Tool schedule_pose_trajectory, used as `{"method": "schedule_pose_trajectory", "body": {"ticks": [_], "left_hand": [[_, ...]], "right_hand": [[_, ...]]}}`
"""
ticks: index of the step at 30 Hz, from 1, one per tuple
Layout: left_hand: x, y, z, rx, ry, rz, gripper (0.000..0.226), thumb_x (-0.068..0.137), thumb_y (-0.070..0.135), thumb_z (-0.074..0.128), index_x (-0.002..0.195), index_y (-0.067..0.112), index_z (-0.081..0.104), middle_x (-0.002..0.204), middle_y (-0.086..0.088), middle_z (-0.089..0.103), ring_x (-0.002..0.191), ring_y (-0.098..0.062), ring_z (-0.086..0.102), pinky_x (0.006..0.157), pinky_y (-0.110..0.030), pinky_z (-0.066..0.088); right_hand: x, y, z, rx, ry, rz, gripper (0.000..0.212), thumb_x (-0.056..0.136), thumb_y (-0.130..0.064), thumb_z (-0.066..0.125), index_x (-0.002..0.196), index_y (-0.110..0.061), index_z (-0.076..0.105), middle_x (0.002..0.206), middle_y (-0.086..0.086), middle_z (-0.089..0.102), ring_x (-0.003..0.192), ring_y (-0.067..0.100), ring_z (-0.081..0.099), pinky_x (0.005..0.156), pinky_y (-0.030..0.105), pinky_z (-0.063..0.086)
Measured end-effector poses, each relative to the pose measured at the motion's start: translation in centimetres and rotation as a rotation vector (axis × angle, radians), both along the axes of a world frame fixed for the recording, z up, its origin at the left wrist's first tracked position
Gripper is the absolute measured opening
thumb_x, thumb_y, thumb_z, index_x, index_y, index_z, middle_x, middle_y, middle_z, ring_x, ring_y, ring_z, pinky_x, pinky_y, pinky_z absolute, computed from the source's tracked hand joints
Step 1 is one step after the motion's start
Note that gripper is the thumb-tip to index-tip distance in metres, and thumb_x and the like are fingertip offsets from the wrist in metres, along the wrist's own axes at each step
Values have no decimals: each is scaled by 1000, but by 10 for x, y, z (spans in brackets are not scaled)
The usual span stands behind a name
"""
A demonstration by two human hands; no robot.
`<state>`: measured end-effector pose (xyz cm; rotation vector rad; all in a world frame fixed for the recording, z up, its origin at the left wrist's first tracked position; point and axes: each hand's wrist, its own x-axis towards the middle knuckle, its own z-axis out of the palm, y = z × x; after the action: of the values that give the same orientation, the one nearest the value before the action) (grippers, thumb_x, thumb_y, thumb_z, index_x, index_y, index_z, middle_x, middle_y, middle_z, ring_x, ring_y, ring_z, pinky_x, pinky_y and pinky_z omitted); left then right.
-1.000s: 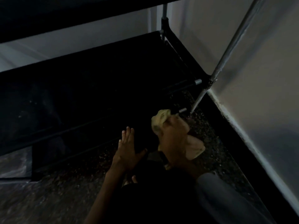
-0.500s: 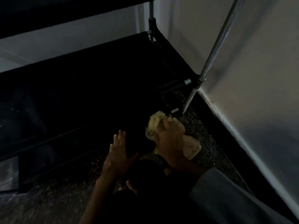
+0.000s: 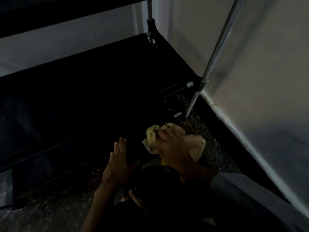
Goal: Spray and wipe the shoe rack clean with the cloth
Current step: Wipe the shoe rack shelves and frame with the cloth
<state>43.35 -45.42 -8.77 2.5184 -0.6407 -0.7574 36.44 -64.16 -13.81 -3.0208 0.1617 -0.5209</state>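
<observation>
Hands first: the right hand (image 3: 173, 148) is clenched around a crumpled pale yellow cloth (image 3: 153, 138), pressing it down at the front right corner of the low black fabric-shelved shoe rack (image 3: 100, 84), just beside the bottom of the grey metal corner pole (image 3: 215, 51). Part of the cloth bunches out on both sides of the fist. The left hand (image 3: 119, 161) is released, fingers flat and together, resting at the front edge of the lowest shelf, empty. Grey sleeve (image 3: 242, 190) on the right arm. Everything sits on a dark speckled floor (image 3: 209, 144), tucked against a white wall (image 3: 259, 72). Pretty dim down there, so shelf detail is hard to see.
</observation>
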Motion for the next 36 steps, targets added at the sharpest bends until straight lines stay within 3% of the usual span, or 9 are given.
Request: {"method": "schedule_pose_trajectory", "body": {"ticks": [3,7,14,19,21,24,28,32,36], "left_hand": [[0,1,1,9,-2,-9,86,89,31,59,149,11,-1,157,-4,-10,145,-18,-13,116,-34,-3],[-1,2,3,7,2,-24,87,90,30,58,148,11,-3,157,-4,-13,144,-19,-14,116,-33,-3],[1,3,1,55,6,-67,109,65,68,37,148,13,-7,149,4,-22,132,-6,-23,115,-33,-3],[-1,2,7,48,-2,-54,88,90,30,57,148,12,-6,157,-4,-14,144,-18,-15,115,-33,-5],[-1,1,9,41,15,-55,88,90,29,57,148,11,-7,157,-4,-15,144,-19,-15,115,-33,-5],[0,-1,7,92,10,-68,90,90,30,57,148,10,-9,157,-5,-16,144,-21,-15,116,-37,-2],[2,1,7,143,-6,-115,86,92,32,53,148,11,-9,157,-5,-17,145,-21,-15,116,-38,-1],[-1,5,11,106,1,-119,81,95,30,50,148,11,-8,156,-6,-16,144,-22,-15,116,-38,-4],[-13,7,26,3,30,-80,74,96,21,48,149,15,-3,157,-1,-11,145,-18,-11,115,-32,-6]], "right_hand": [[3,0,4,127,-38,-246,35,77,-33,46,89,-11,70,96,8,66,92,32,62,83,41,38],[9,-2,15,304,6,-587,32,73,-25,61,95,-3,70,104,15,67,99,40,63,80,48,50],[-1,-2,-5,-53,-17,199,33,74,-34,45,99,-16,57,95,5,58,92,29,52,81,42,35],[5,-2,14,238,72,-659,41,78,-37,48,106,-10,62,109,13,61,94,37,57,84,43,35],[10,-1,20,295,151,-785,43,82,-36,49,110,-6,61,112,16,59,98,40,54,85,48,38],[4,1,11,96,152,-448,47,86,-43,37,94,-9,68,102,15,64,97,38,57,81,49,42],[-14,5,2,-24,186,302,45,92,-46,32,125,-25,52,126,7,59,122,31,42,98,61,29],[-15,14,9,-139,168,201,45,84,-50,43,122,-32,57,121,-5,61,115,31,41,93,60,34],[-13,16,9,-138,407,105,70,53,-35,86,118,-26,61,100,2,64,72,36,60,61,52,53]]}}
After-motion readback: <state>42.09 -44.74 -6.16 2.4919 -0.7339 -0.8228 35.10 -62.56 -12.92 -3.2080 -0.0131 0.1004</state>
